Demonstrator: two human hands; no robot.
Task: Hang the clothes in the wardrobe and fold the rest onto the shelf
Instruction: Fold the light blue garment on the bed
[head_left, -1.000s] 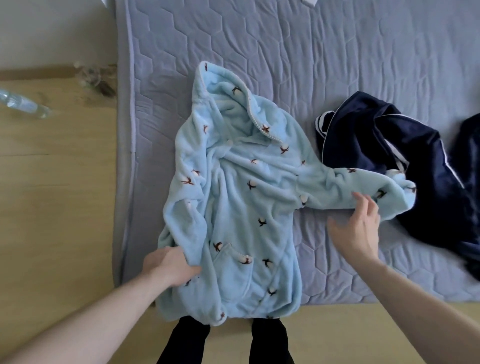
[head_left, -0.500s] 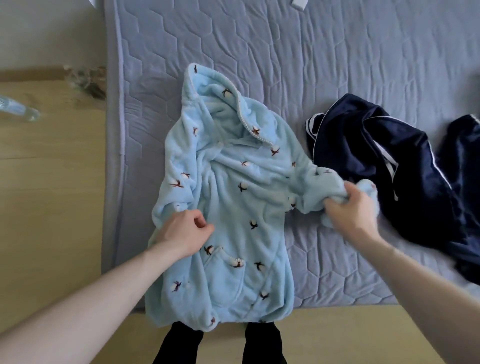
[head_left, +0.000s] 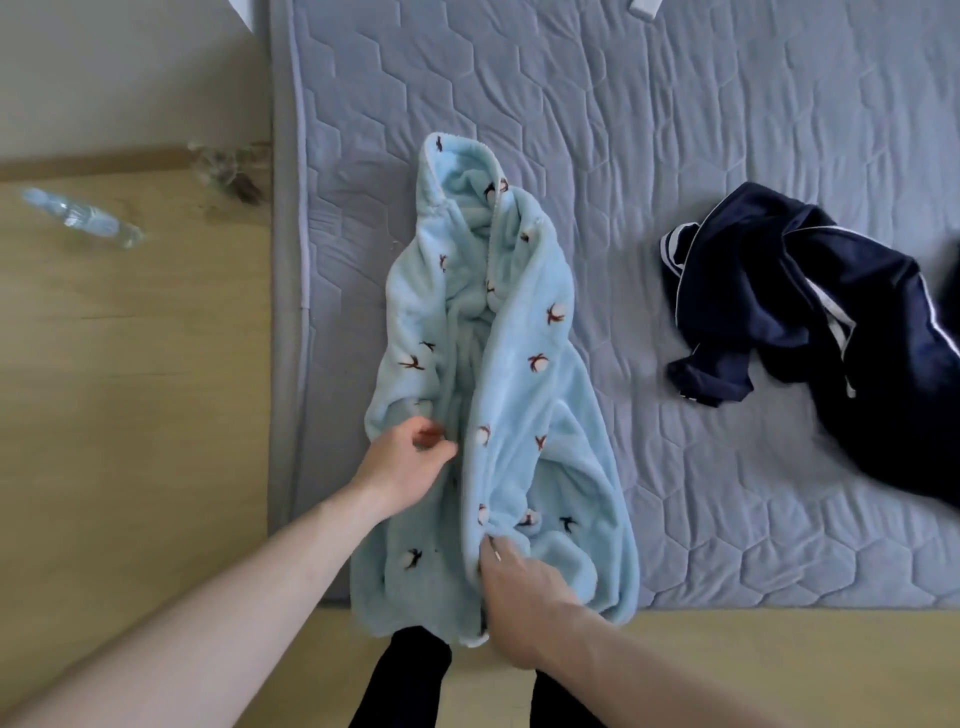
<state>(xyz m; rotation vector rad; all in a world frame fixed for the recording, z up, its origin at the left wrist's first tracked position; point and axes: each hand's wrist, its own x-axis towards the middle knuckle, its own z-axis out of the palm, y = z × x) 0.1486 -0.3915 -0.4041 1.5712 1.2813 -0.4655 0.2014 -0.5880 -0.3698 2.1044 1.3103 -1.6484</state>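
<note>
The pale blue fleece robe with small bird prints (head_left: 519, 395) is being folded lengthwise on the grey quilted mattress (head_left: 675, 156): its right sleeve, spread toward three o'clock a second ago, is now laid across the body. Its centre fold is being pinched by the right hand (head_left: 519, 587); the left hand (head_left: 405, 462) is curling loosely at nine o'clock, its grip unclear. A dark navy garment with white piping (head_left: 831, 312) is waiting at three o'clock.

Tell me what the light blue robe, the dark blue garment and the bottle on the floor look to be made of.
Light blue robe: looks like thick plush fleece, matte and fuzzy, lying in soft rounded folds.
Dark blue garment: a thinner, smooth fabric with white piping; possibly satin or a synthetic, hard to tell.
Bottle: clear plastic, by its see-through body and glints.
</note>
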